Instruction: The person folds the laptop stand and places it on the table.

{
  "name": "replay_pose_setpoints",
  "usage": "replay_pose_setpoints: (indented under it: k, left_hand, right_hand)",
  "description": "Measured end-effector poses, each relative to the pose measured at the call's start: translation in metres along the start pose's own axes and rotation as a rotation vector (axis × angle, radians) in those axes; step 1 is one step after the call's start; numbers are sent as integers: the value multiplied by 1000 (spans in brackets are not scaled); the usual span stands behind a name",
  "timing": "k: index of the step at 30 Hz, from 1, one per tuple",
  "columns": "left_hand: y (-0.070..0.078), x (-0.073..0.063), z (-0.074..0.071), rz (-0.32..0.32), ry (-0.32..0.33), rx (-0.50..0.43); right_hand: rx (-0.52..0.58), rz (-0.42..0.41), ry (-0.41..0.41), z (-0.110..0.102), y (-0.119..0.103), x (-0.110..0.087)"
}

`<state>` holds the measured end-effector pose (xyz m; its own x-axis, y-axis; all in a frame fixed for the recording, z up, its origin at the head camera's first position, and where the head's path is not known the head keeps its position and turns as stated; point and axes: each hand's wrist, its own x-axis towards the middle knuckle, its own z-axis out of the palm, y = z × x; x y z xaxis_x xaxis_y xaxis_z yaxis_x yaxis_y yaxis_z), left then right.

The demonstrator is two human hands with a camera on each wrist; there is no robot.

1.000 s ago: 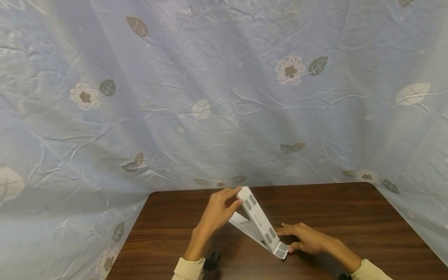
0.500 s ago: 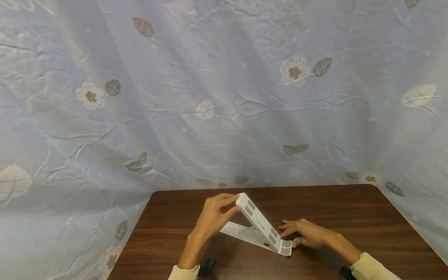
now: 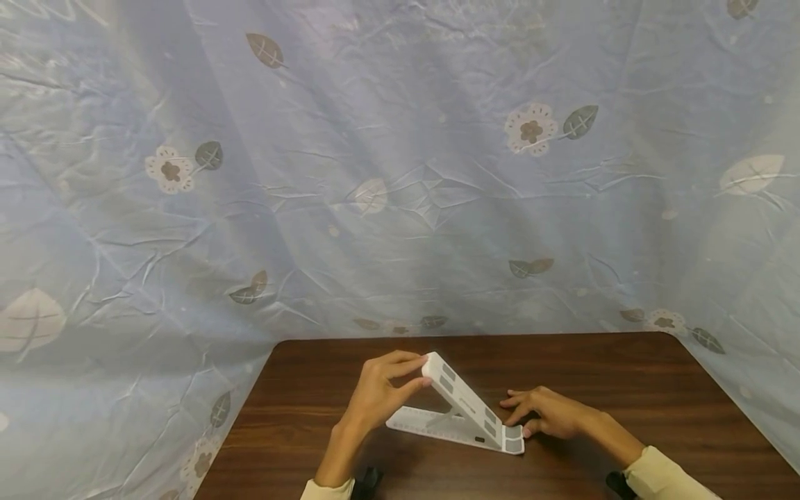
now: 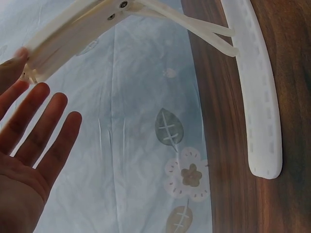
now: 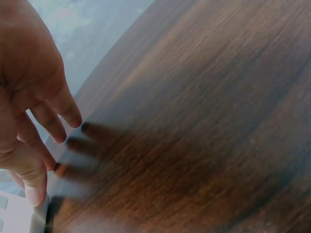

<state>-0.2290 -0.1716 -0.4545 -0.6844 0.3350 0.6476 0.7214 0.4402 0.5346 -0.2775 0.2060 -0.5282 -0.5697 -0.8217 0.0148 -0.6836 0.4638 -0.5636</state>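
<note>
A white folding laptop stand (image 3: pixel 471 406) with grey pads is unfolded into a V, its lower bar (image 4: pixel 262 107) lying along the table and its upper arm slanting up to the left. A strut (image 4: pixel 194 24) joins the two parts. My left hand (image 3: pixel 377 392) pinches the raised end between thumb and forefinger; its other fingers are extended in the left wrist view. At the hinged end, my right hand (image 3: pixel 548 413) touches the stand's lip with its thumb (image 5: pixel 35 191). The remaining right fingers are spread loosely, tips down at the table.
The dark wood-grain table (image 3: pixel 600 368) has rounded back corners. Behind it hangs a pale blue curtain (image 3: pixel 400 173) printed with leaves and flowers. Dark wrist straps (image 3: pixel 367 480) show by the light sleeves.
The lower bar has swung down to the table, widening the V. My left hand has lowered slightly with the upper arm. The right hand stays at the hinged end.
</note>
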Motion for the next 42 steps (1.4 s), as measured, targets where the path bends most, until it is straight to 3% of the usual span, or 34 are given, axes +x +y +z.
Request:
replay_pose_setpoints:
  k: [15,22,32,42]
  left_hand:
    - [-1,-6,3,53,21,-21]
    - [-2,-6,4,36,27,-19]
    - [-7,-14,5,-68,-31,8]
    - [-39,-31,6,-300,-161,-16]
  right_hand:
    - [19,16,17,1,9,0]
    - [-3,42,68,4,2,-5]
    - [-19,108,149,21,-23,-21]
    - [-45,167,280,47,-50,-35]
